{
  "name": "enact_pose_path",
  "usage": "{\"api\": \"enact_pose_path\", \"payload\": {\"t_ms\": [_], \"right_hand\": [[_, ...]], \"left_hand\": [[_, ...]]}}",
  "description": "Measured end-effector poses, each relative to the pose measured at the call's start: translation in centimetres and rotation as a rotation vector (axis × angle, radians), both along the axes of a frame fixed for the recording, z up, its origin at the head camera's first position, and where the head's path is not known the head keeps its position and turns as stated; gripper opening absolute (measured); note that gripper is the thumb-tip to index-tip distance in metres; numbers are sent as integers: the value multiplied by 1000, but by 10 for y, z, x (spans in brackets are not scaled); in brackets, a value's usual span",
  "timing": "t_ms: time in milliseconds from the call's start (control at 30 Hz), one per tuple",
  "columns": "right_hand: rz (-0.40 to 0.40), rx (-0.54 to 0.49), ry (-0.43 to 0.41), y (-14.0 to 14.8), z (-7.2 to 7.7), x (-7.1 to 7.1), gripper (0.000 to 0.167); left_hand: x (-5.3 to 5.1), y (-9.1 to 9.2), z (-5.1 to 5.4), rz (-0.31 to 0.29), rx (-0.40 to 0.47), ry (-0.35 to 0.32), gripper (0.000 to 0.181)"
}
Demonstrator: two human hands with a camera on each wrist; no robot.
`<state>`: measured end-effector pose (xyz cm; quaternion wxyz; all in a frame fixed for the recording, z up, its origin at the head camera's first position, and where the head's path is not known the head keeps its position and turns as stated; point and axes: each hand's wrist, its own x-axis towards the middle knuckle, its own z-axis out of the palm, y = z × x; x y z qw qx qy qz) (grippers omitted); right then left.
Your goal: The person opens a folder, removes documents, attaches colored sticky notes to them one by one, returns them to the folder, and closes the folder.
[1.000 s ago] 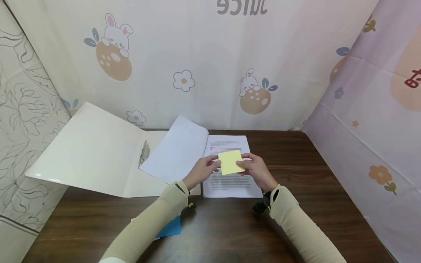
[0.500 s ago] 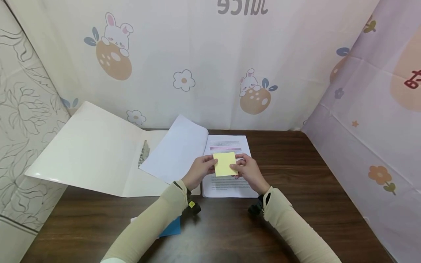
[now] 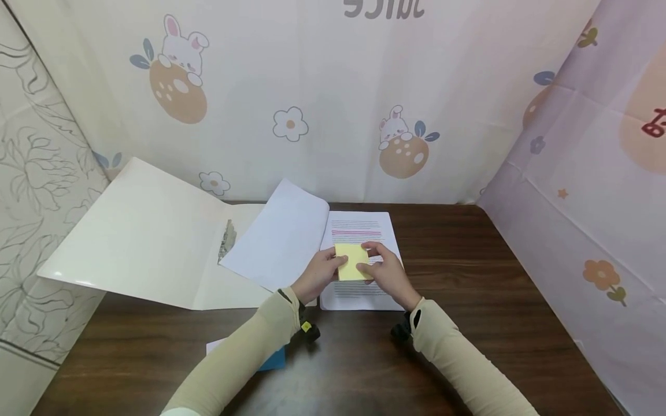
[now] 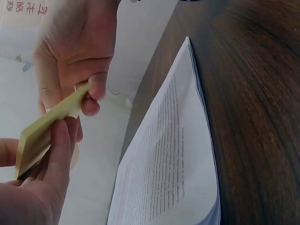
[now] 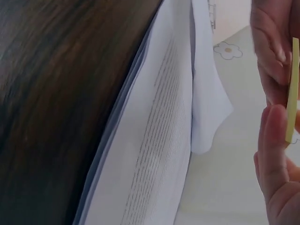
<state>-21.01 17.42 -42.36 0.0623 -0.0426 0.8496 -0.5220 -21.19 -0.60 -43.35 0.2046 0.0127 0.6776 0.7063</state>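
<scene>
In the head view a yellow sticky note pad [image 3: 351, 262] is held up over printed pages. My left hand [image 3: 318, 271] pinches its left side, thumb lying across the front. At the right edge my right hand [image 3: 387, 274] has thumb and fingertips on the pad. The left wrist view shows the pad [image 4: 51, 119] edge-on as a thick block, with the right fingertips at its upper end. Below the hands lies a stack of printed pages [image 3: 359, 297] with pink-highlighted lines, its upper sheets [image 3: 283, 231] turned over to the left.
An open white folder [image 3: 140, 237] with a metal clip [image 3: 227, 242] lies left, its cover tilted up. A blue sheet [image 3: 274, 359] and a white one [image 3: 212, 345] are partly under the left forearm. A patterned curtain [image 3: 333, 86] backs the dark wooden table [image 3: 468, 277].
Both hands have brought the sticky note pad slightly left and straightened it. My right thumb has shifted toward the pad's right edge, covering less of its face.
</scene>
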Motion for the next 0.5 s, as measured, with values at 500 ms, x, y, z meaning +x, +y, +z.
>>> {"api": "enact_pose_path", "payload": {"t_ms": [500], "right_hand": [[286,373,314,-2,-1,11,64]], "left_hand": [[5,-3,-5,-38,-6,-12,41]]}}
